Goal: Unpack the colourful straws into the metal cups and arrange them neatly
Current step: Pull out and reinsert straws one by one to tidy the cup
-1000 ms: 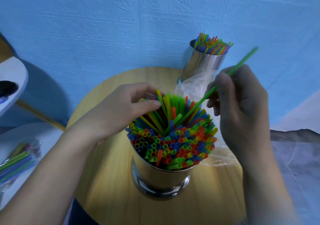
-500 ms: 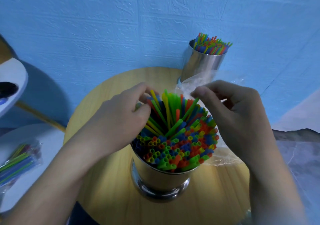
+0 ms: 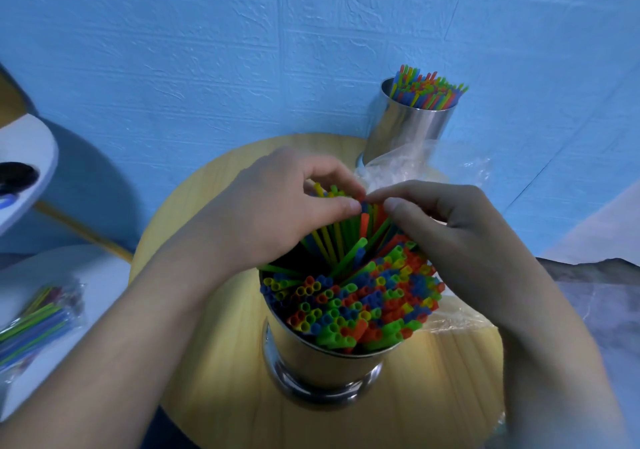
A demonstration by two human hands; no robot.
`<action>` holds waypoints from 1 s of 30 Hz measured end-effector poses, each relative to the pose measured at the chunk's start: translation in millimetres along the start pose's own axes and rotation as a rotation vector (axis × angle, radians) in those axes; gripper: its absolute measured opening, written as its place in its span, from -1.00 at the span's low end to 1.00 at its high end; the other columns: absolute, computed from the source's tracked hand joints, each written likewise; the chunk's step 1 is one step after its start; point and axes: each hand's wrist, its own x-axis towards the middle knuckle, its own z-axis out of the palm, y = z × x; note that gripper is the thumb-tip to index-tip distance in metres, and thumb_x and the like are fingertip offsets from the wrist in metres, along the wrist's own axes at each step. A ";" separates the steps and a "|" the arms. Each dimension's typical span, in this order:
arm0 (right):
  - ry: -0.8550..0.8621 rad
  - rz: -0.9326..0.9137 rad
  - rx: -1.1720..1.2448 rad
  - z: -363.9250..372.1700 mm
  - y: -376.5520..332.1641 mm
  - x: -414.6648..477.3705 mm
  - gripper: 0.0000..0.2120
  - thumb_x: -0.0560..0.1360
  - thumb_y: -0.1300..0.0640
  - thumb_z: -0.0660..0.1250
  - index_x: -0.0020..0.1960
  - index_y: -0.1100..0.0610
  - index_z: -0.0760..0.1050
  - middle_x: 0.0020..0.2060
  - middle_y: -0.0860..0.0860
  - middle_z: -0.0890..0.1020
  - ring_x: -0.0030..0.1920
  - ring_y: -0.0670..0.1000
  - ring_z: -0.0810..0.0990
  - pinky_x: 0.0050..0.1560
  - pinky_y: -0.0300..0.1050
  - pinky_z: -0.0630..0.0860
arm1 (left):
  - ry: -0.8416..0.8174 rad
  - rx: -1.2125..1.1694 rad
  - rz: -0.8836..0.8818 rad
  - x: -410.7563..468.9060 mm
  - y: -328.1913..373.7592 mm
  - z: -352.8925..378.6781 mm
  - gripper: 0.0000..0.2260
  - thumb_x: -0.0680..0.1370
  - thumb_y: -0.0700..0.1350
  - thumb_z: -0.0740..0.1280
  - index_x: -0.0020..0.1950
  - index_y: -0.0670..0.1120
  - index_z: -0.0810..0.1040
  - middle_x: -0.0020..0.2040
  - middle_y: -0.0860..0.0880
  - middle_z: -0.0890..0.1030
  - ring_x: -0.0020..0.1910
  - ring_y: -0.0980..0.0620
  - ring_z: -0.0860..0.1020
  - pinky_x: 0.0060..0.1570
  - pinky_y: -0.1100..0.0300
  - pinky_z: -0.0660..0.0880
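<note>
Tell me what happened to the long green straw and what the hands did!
The right hand pushed the green straw down into the near cup and let go, then moved left to the tips of the straws beside the left hand, which keeps gripping the leaning ones. Far cup, bag and table stayed put.
</note>
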 end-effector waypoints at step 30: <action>0.077 -0.096 0.087 1.1 3.5 -4.7 -0.79 0.61 0.05 0.38 0.16 -0.22 0.64 0.00 -0.20 0.71 0.05 -0.07 0.66 -0.03 -0.03 0.65 | 0.709 -0.728 0.200 1.0 -7.7 -12.1 -0.89 0.66 -0.19 0.30 0.05 0.02 0.56 -0.13 0.05 0.67 -0.27 0.03 0.63 -0.21 0.16 0.55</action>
